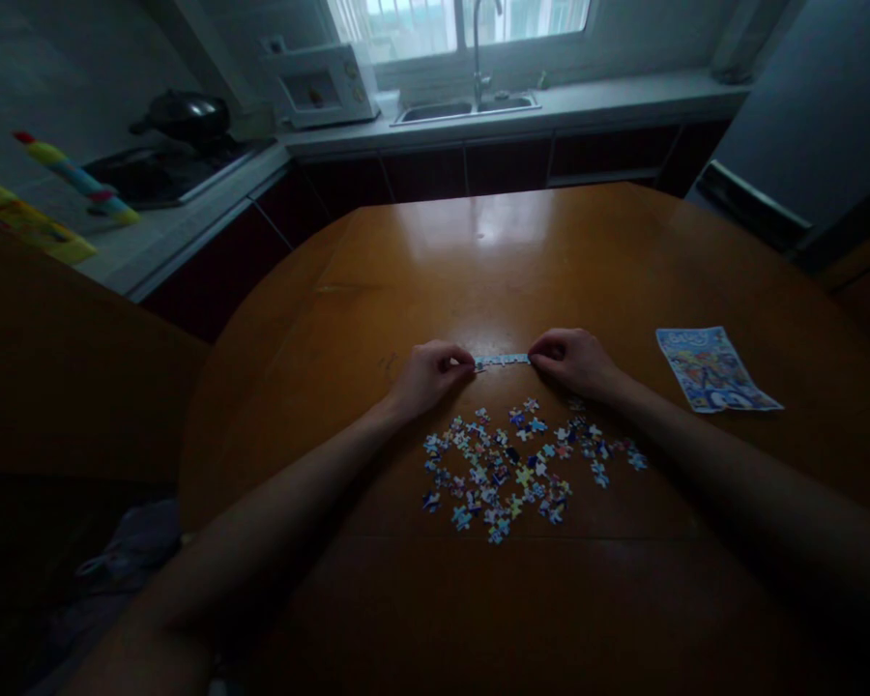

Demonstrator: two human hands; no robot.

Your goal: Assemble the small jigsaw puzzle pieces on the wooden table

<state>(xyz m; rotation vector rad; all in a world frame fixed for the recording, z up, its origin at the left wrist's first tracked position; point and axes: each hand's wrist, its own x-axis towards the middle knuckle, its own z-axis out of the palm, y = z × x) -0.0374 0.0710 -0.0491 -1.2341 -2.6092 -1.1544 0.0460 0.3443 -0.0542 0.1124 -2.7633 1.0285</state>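
Observation:
A short strip of joined jigsaw pieces (503,361) lies on the round wooden table (493,251). My left hand (429,374) pinches the strip's left end with curled fingers. My right hand (571,358) pinches its right end the same way. Just in front of both hands, closer to me, several loose puzzle pieces (511,469) lie scattered in a patch on the table.
A colourful printed puzzle picture sheet (714,369) lies on the table to the right. Behind the table run a counter with a sink (468,108), a microwave (326,87) and a stove with a dark pan (187,118). Colourful items (50,193) sit at far left.

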